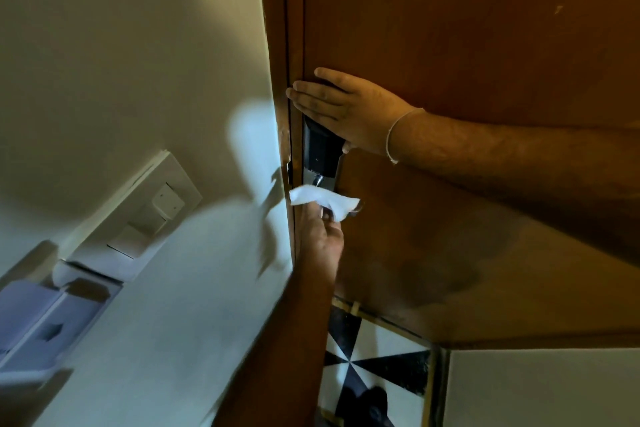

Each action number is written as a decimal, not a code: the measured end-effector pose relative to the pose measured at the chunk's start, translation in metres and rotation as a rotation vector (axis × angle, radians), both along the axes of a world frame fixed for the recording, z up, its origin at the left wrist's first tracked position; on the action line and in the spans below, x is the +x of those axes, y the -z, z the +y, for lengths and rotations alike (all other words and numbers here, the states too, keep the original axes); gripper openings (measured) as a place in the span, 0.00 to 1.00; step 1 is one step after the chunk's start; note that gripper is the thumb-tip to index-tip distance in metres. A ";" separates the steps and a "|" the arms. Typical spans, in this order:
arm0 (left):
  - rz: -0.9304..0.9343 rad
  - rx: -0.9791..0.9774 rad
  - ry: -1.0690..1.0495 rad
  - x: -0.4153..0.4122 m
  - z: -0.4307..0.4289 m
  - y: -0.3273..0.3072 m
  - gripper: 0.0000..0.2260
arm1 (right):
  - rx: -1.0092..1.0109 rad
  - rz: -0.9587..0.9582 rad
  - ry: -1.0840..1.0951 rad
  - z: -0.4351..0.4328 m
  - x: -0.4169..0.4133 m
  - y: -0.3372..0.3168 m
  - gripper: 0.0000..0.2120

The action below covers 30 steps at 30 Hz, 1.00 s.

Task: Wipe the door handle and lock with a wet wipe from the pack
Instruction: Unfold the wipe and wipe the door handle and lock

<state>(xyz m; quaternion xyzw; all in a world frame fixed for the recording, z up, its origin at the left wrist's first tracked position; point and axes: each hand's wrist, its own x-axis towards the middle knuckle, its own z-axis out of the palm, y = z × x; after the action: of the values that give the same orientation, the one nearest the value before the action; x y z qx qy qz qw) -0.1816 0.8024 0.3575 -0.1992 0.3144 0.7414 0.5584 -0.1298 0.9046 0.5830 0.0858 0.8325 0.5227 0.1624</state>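
Observation:
A brown wooden door (467, 28) fills the upper right. A black electronic lock (320, 149) sits on it near its left edge, with a metal plate and keyhole (317, 179) below. My left hand (323, 239) reaches up from below and grips a white wet wipe (329, 202), pressed over the door handle, which is almost fully hidden under it. My right hand (346, 107) lies flat with fingers spread on the door, covering the lock's top. The wipes pack is not visible.
A cream wall (138, 62) is on the left with a white switch plate (152, 211) and a blurred blue-white box (45, 319) below it. Black-and-white patterned floor tiles (377, 367) show beneath the door. A white surface (540, 388) is at the lower right.

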 end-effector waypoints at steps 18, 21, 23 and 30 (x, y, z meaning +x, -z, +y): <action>0.276 -0.052 0.215 0.006 -0.014 0.013 0.15 | -0.025 0.039 -0.057 0.005 -0.002 0.004 0.56; 0.500 -0.050 0.212 0.021 -0.029 0.020 0.10 | -0.024 0.020 -0.047 0.007 -0.001 0.005 0.56; 0.592 -0.061 0.225 0.028 -0.032 0.026 0.09 | -0.020 0.018 -0.037 0.005 -0.001 0.005 0.56; 0.671 -0.150 0.266 0.044 -0.037 0.022 0.09 | -0.067 0.000 -0.012 0.002 0.001 0.004 0.56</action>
<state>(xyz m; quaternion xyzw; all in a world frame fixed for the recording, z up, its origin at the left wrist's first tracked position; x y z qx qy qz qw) -0.1381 0.7652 0.3353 0.0571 0.5568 0.6612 0.4995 -0.1289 0.9062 0.5790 0.0755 0.8501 0.4954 0.1620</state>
